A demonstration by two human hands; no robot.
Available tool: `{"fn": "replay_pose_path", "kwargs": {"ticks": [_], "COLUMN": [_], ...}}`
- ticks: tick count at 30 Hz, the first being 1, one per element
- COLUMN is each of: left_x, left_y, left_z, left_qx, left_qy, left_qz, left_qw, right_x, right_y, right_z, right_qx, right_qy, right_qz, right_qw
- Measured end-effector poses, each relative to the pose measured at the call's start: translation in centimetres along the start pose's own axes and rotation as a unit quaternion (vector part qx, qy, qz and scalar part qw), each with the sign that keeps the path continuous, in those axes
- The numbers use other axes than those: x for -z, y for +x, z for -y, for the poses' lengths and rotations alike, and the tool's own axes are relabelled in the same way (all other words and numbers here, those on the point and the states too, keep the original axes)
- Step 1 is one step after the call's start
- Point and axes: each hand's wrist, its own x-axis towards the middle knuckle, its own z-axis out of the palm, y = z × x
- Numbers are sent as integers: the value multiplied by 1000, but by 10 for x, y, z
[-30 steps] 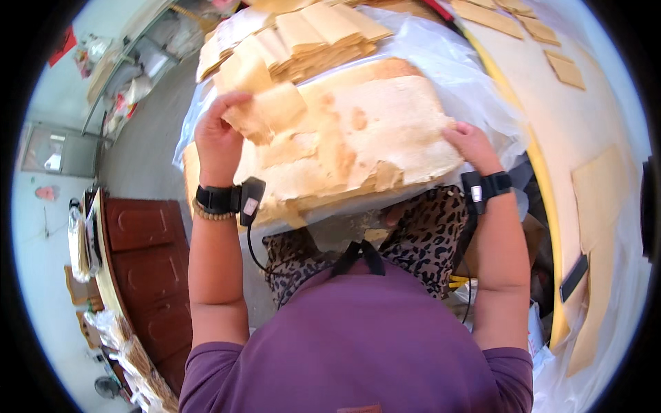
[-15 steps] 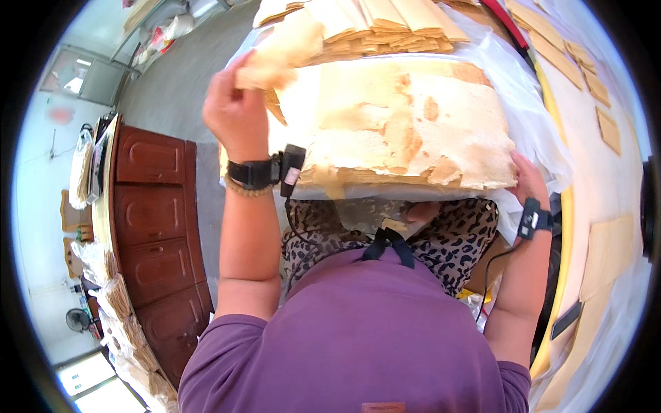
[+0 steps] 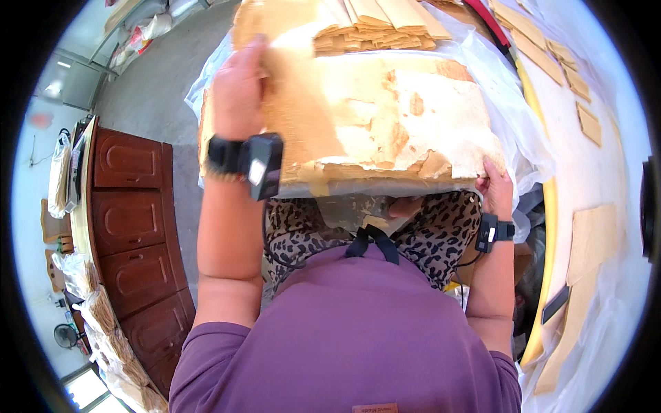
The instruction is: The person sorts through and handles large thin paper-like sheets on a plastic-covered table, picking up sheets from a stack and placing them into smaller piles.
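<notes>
A broad stack of thin, tan, ragged-edged sheets [image 3: 385,124] lies on white plastic in front of my lap. The top sheet has brown patches and torn places. Over the stack's left side, my left hand [image 3: 237,93] is raised and blurred, its fingers closed on a thin tan sheet [image 3: 279,34] that stands up beyond it. A shadow falls across the stack beside this hand. At the near right corner, my right hand [image 3: 496,186] pinches the edge of the top sheet between thumb and fingers.
Folded tan sheets [image 3: 385,24] are piled beyond the stack. White plastic film [image 3: 509,131] spreads out at its right. Farther right, a yellow-edged table [image 3: 540,275] bears more tan pieces and a dark phone [image 3: 555,305]. Brown cabinets [image 3: 138,217] stand to the left.
The thin sheet in my left hand has swung up and away, and this hand has moved slightly farther over the stack. My right hand has closed on the near right corner.
</notes>
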Motion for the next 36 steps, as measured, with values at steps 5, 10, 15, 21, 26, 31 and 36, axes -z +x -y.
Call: {"fn": "replay_pose_path", "kwargs": {"ticks": [5,10,15,21,26,31,36], "left_x": [-41,33,98,60,37,46,45], "left_y": [17,-40,-150,-172,-171,-162,-117], "left_z": [79,60,138,181,185,157,95], "left_qx": [59,33,226,136,273,382,421], "left_qy": [125,214,235,201,101,27,-236], "left_qz": [97,147,240,194,225,338,260], "left_qw": [986,965,914,951,930,860,836], "right_x": [-4,5,-10,-15,-5,-16,-20], "right_y": [7,-10,-26,-21,-17,-31,-26], "right_z": [-12,-30,-39,-31,-40,-37,-48], "right_qx": [-3,-100,-114,-52,-55,-83,-97], "right_qy": [71,167,138,161,190,202,216], "right_qz": [-23,3,54,-25,-17,69,52], "right_qw": [997,981,982,985,980,973,970]}}
